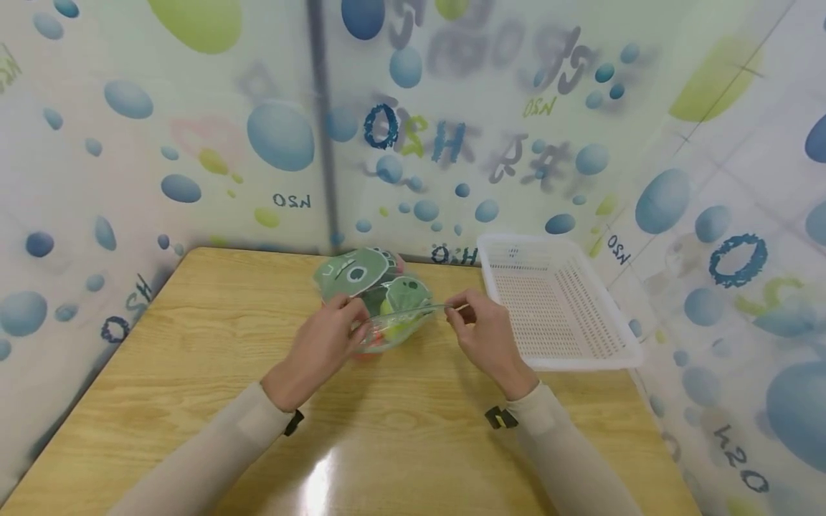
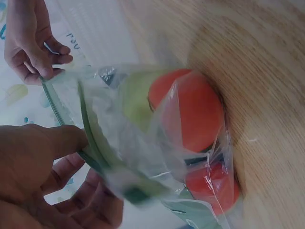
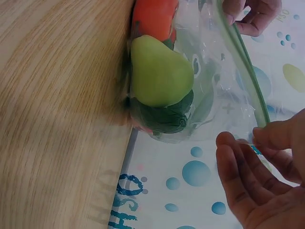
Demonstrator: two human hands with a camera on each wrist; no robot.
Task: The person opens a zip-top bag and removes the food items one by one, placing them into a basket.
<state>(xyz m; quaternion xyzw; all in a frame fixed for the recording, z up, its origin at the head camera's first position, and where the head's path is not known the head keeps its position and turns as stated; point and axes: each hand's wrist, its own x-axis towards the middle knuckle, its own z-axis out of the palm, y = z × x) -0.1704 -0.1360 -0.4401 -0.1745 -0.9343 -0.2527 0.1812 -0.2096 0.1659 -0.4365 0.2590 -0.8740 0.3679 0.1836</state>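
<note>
Head view: clear zip bag (image 1: 356, 271) with green printed faces sits on the worktop (image 1: 387, 448), between and just ahead of both hands, left of the white basket (image 1: 574, 363). Left hand (image 1: 325, 337) pinches the bag's green edge strip (image 3: 248, 67) between thumb and fingers; right hand (image 1: 482, 335) pinches the far end of the same edge, only a corner by the look of it, other fingers loosely bent. Risks, my guess: right corner could slip free because the hold is so small; the edge could skew or not line up, since two strips show apart in left wrist view; produce could roll toward the mouth if the bag gets tipped or lifted unevenly; thin film might stretch or tear if the hands pull hard against each other. Counts: bag 1, basket 1, hands 2, dark wrist bands (image 1: 293, 423) 2, green pear (image 3: 159, 74) 1, red round items 2, a larger one (image 2: 190, 112) and a smaller one (image 2: 213, 188), dark green item (image 3: 164, 117) at least 1, film and glare hide the rest so total inside can't be told
</note>
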